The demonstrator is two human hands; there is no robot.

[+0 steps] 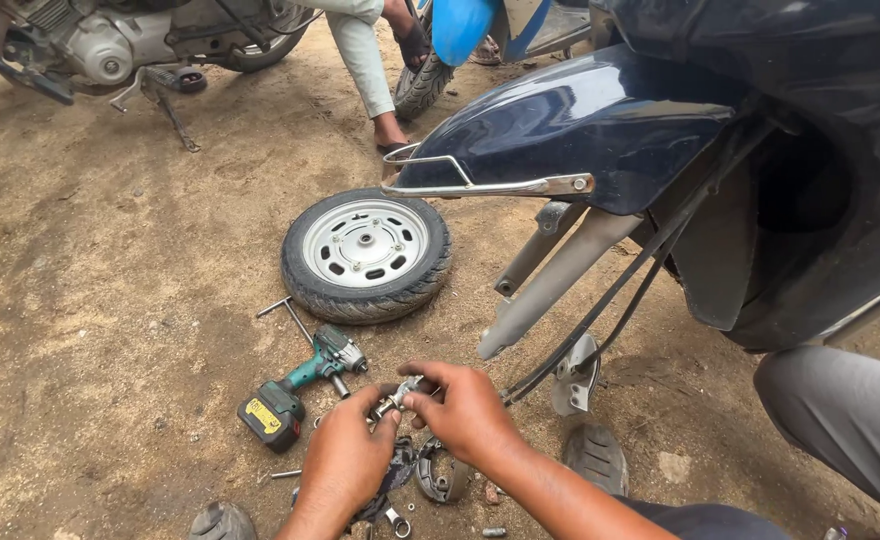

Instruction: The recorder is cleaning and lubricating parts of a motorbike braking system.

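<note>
Gripping small metal part (pixel 400 393) between both hands (pixel 345 460) (pixel 465 410), lower centre; risk of dropping into dirt (pixel 110 300) if fingers slip.

Soft, even daylight; shadows on the dirt ground (pixel 110 300) are faint. Sky glare streaks the dark fender (pixel 580 120). Focus is sharp.

One loose wheel (pixel 366 255), one cordless impact wrench (pixel 300 385), one T-handle wrench (pixel 288 312), two hands (pixel 410 430).

Just left of your left hand (pixel 345 462), the cordless drill's black battery carries a rectangular yellow label (pixel 264 415) with dark print.
</note>
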